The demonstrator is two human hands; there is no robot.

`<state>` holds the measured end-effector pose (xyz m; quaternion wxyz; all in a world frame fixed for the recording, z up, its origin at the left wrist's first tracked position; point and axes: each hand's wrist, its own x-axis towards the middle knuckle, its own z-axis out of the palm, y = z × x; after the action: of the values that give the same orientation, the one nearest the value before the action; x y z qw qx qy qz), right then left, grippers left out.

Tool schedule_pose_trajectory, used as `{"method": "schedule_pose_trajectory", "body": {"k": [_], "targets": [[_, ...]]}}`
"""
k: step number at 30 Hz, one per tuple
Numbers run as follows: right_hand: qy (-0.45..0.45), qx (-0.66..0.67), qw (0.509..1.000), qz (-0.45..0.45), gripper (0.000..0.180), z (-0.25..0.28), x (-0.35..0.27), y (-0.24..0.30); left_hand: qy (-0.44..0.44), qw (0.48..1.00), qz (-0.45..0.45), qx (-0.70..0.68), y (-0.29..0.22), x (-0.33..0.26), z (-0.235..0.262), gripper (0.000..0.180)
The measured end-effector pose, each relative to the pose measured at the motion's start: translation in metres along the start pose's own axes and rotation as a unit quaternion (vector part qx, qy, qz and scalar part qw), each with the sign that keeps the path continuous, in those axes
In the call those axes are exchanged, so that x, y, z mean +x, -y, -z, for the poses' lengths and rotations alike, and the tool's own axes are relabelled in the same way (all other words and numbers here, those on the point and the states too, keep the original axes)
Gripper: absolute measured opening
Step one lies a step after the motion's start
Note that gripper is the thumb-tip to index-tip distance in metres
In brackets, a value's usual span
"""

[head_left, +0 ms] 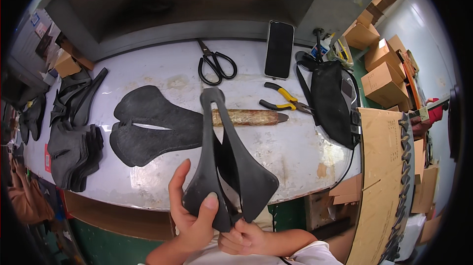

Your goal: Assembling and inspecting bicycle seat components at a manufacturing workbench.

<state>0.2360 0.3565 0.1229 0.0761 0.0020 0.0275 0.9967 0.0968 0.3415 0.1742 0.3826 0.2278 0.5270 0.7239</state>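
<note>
A black bicycle saddle shell (253, 171) with a long central slot is held up before me, its narrow nose pointing away over the table. My left hand (194, 215) grips its wide rear on the left side, thumb on top and index finger raised alongside. At the rear edge, the closed fingers of my right hand (241, 237) pinch the shell near the middle; their tips are partly hidden. Behind it lies a flat black saddle cover (157, 102) with a slit. A tape-wrapped rod (246, 117) with a dark pointed end rests partly behind the nose.
Black-handled scissors (215, 63), a smartphone (280, 50), yellow-black pliers (286, 98) and a black pouch (332, 102) lie on the white table (295, 166). Stacked black covers (74, 156) and saddle shells (79, 97) sit at left. A cardboard sheet (377, 176) stands at right. Another person's arm (19, 179) shows far left.
</note>
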Motion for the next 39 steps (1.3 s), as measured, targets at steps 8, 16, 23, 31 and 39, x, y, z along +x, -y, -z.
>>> {"method": "schedule_pose_trajectory", "body": {"k": [8,16,23,31,39], "targets": [[-0.005,0.027,1.000,-0.001,0.049,-0.004,0.004,0.005,-0.067,0.991,-0.112,0.024,0.012,0.001,-0.008,0.073],[-0.094,-0.056,0.994,0.007,0.048,-0.008,0.003,0.008,-0.077,0.989,-0.122,0.009,0.007,0.001,-0.008,0.071],[-0.111,-0.594,0.695,0.390,0.044,-0.016,-0.001,0.015,-0.082,0.990,-0.091,0.066,0.000,0.010,-0.002,0.063],[-0.022,-0.757,0.513,0.404,0.036,-0.047,0.032,0.024,-0.127,0.987,-0.086,0.039,0.002,0.010,-0.012,0.061],[-0.355,-0.519,0.685,0.369,0.062,-0.024,-0.017,0.062,-0.023,0.995,-0.028,0.094,-0.011,0.006,0.020,0.067]]}}
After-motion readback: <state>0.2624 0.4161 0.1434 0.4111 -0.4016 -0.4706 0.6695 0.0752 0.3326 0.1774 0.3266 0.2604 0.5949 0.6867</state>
